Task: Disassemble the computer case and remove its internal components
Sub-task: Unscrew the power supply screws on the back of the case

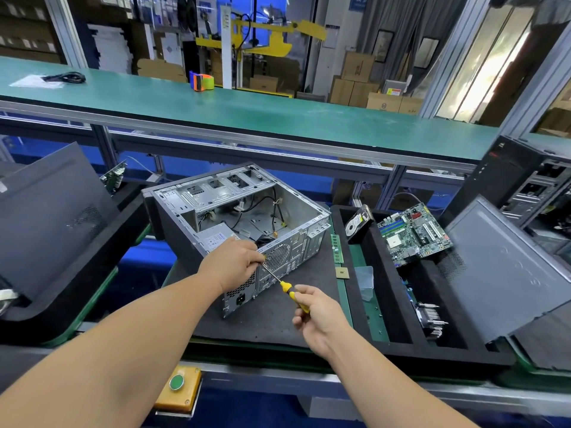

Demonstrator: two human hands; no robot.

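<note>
Left hand point(236, 262) and right hand point(318, 316): both bare, no gloves, rings or watch visible. Forearms bare up to frame edge; no sleeves in view.

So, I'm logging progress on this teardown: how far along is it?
Mostly stripped. Done: the case is open, and the motherboard and hard drive sit in the tray to the right. In hand: the right hand holds a screwdriver to the rear panel while the left hand steadies it. Left: the power supply and loose cables inside.
</note>
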